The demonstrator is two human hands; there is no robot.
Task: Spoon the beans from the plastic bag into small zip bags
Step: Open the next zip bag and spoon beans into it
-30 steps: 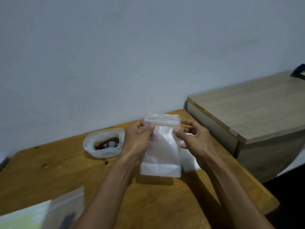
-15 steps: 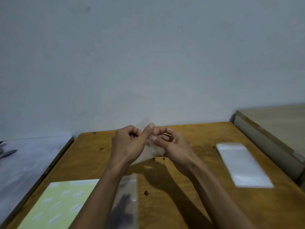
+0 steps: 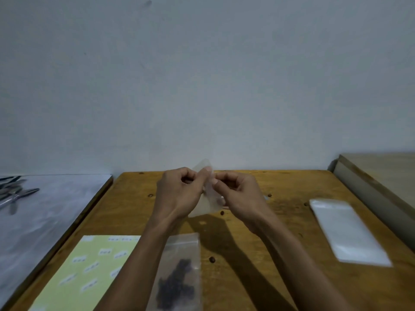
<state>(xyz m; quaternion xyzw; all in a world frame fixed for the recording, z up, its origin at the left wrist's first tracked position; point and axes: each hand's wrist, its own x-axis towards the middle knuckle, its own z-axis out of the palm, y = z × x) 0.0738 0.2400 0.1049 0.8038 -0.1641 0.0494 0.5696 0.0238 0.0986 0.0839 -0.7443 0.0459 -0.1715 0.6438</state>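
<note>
A small clear zip bag (image 3: 207,204) is held up over the middle of the wooden table (image 3: 280,254). My left hand (image 3: 179,194) and my right hand (image 3: 239,195) both pinch its top edge from either side. A second zip bag (image 3: 179,272) with dark beans in it lies flat on the table near my left forearm. A stack of empty zip bags (image 3: 348,230) lies at the right. The big plastic bag of beans and the spoon are out of view.
A pale green sheet of white labels (image 3: 87,272) lies at the front left. A few loose beans (image 3: 211,259) dot the table. A grey surface on the left carries metal utensils (image 3: 15,196). A light wooden box (image 3: 381,176) stands at the right.
The view swung left, so the bean bag left the frame and the label sheet and filled bag came in. The held bag went from hanging flat to pinched between both hands.
</note>
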